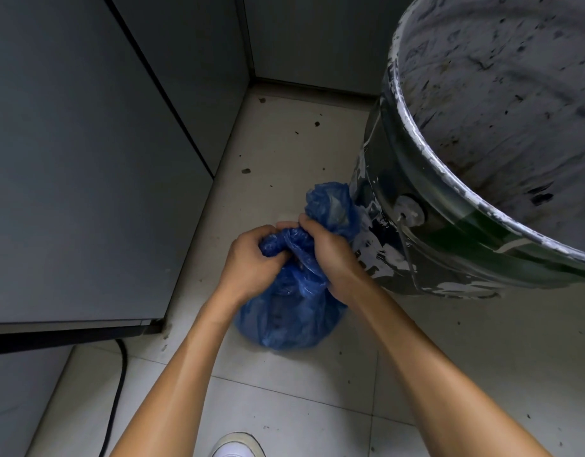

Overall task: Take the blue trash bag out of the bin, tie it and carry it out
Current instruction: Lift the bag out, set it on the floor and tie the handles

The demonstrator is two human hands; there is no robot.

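Both hands, left hand (251, 258) and right hand (327, 255), grip the crumpled blue plastic trash bag's (284, 321) gathered neck between them, mid-tying; next, cinching the knot.

Both my bare forearms reach forward and down, converging. My left hand (251, 262) is curled into a fist, fingers (268, 232) clenched. My right hand (330, 255) is closed too, its knuckles touching the left's.

Blue trash bag (284, 321) sits on floor, neck bunched, beside paint-spattered bin (449, 206).
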